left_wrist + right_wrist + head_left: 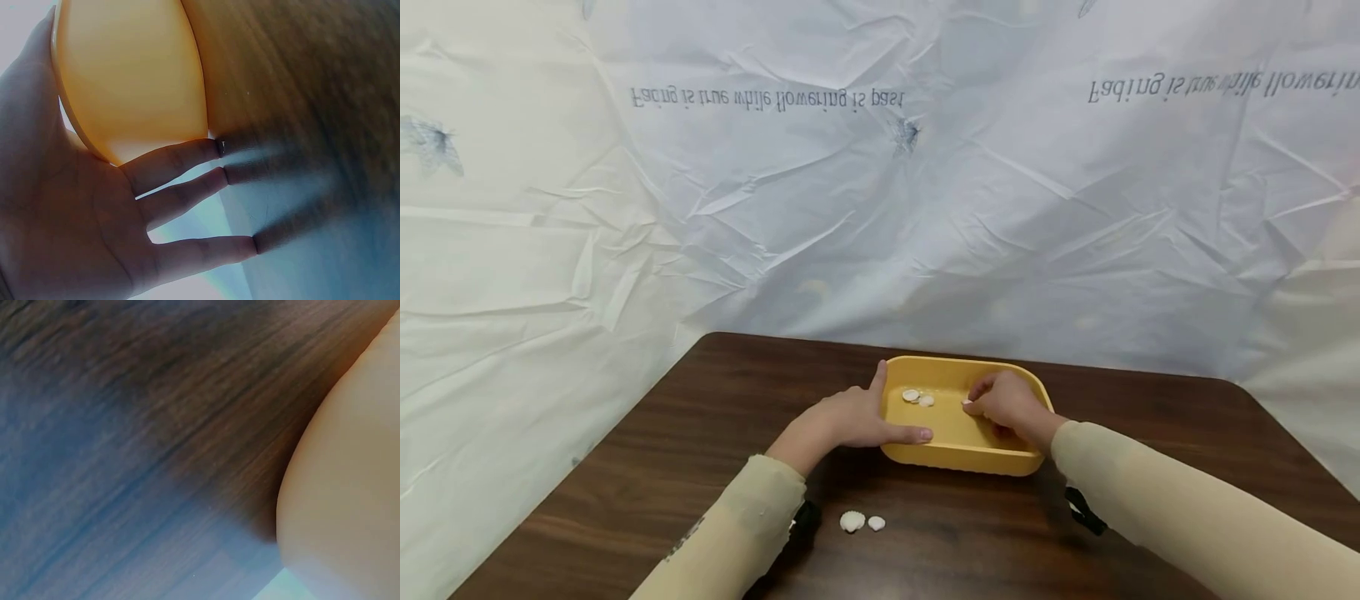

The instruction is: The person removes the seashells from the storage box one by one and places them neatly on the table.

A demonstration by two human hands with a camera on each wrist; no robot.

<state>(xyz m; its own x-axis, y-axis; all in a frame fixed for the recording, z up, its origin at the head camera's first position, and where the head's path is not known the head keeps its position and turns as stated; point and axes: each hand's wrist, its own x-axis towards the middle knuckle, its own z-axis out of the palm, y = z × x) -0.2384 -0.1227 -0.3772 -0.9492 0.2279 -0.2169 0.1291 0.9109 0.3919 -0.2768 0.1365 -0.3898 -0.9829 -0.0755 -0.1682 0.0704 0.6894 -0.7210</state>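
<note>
White shell (967, 403) sits between the thumb and fingertips of your right hand (1009, 402), which pinches it inside the yellow tray (970, 461), right of the middle; whether the shell touches the tray's floor, I cannot tell. Your left hand (857, 417) is spread against the tray's left end, with your thumb (917, 434) laid over the near rim and a finger pointing up along the far part of that end. From your left wrist, three fingers (181, 194) show straight and fanned apart, their tips at the table, the uppermost beside the tray's outer wall.

Farther along the tray's floor, toward your left hand, lies a small cluster of white shells (911, 396), close together and apart from the pinched one. Outside, on the near side of the tray, a larger ribbed shell (852, 522) and a smaller shell (876, 523) lie just beside each other on the dark wooden table (737, 408). Your pale sleeves (1187, 504) reach in from both sides, each with a black strap beneath. Behind the table hangs a creased white sheet (820, 217) printed with butterflies and flipped lettering.
</note>
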